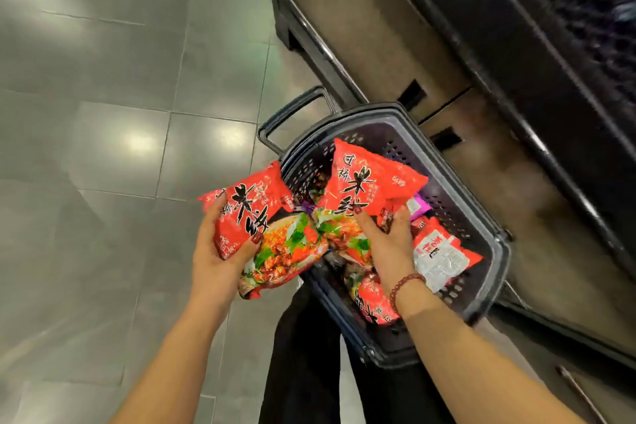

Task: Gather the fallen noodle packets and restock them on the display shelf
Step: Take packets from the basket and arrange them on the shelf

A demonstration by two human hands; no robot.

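My left hand (220, 244) grips a red noodle packet (265, 217) by its left edge, just left of the dark plastic basket (495, 251). Over the basket, my right hand (389, 237) grips a second red noodle packet (368, 182) from below. Both packets show black characters and a picture of noodles, and their lower ends touch. More red packets lie in the basket, one face down (444, 251) and one under my right wrist (371, 303). The display shelf (516, 27) runs along the right side.
The basket stands on the grey tiled floor (120, 113) beside the shelf base (395, 27), its handle (292, 113) pointing away to the left. My dark trouser leg (303, 354) is below the basket. A purple packet (421, 205) peeks out inside.
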